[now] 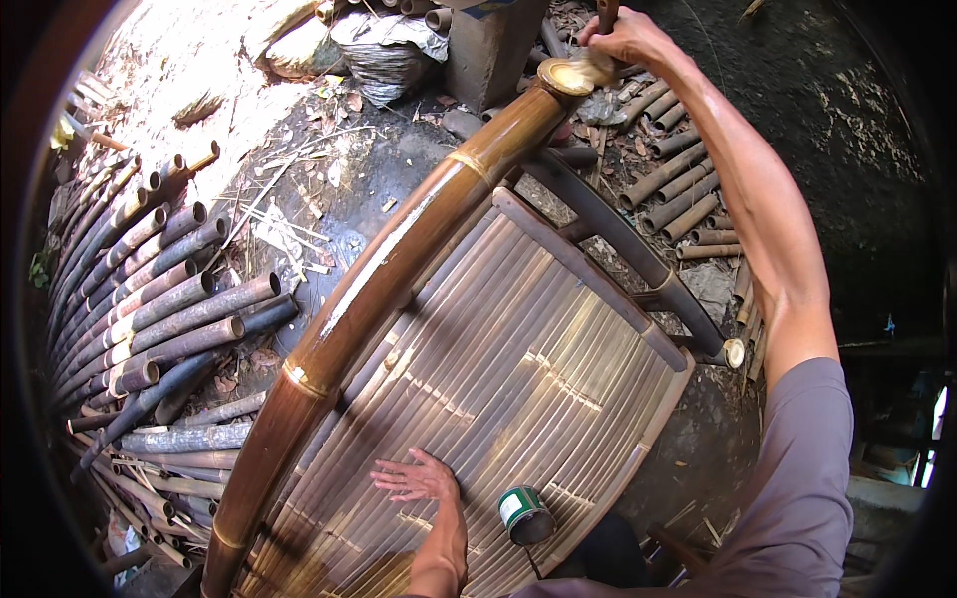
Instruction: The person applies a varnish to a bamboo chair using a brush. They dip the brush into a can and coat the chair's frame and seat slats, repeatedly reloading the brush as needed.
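Note:
My right hand (630,38) reaches to the far end of a thick, glossy brown bamboo pole (424,204), its fingers closed round a paintbrush (600,68). The bristles are at the pale cut end of the pole, and look slightly blurred. This pole forms the left rail of a bamboo bench, whose seat of narrow slats (498,329) spreads below me. Flat on the slats, fingers spread, lies my left hand (424,478) with nothing in it. To its right a small green and white can (525,515) stands on the seat; its dark inside is hard to make out.
Many dark bamboo poles (159,319) are stacked on the ground at the left. Shorter cut pieces (678,189) lie beyond the bench's dark frame bar (628,244). A concrete post (491,55) and a grey crumpled sack (387,52) stand at the back.

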A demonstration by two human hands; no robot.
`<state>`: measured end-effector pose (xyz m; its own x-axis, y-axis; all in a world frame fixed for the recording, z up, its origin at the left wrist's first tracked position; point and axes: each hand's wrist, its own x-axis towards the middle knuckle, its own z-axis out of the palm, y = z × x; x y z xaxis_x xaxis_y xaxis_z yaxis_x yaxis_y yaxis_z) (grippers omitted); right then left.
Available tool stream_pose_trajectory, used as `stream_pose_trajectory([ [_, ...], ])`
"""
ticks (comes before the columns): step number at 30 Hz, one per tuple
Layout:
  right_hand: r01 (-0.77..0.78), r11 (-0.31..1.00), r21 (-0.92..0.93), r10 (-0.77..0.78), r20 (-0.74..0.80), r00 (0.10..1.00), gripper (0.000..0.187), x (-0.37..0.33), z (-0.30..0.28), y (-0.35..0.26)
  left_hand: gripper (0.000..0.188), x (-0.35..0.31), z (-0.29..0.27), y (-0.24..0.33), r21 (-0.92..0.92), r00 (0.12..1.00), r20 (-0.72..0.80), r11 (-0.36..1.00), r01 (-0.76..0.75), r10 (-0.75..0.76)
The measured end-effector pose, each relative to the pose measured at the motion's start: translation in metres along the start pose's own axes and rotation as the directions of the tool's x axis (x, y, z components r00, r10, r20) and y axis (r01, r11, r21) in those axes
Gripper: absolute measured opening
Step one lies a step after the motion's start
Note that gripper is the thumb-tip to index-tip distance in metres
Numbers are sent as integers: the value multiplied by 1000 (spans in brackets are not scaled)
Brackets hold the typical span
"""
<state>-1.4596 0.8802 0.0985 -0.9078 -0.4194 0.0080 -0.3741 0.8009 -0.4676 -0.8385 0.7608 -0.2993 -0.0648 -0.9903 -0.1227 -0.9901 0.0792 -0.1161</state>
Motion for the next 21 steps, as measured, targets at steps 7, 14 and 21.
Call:
stream_pose_trajectory([
  [7,442,883,-157,-432,96,897,21,-9,72,-53,76,1,4,-4,-3,1000,-22,1000,-19,19],
  [14,476,880,16,-469,201,860,17,18,61,-5,77,1,15,-5,-34,998,-38,998,-50,49],
  [21,412,637,652,-42,-504,863,20,-63,58,25,76,-6,2,-3,-58,999,-5,998,-36,36],
])
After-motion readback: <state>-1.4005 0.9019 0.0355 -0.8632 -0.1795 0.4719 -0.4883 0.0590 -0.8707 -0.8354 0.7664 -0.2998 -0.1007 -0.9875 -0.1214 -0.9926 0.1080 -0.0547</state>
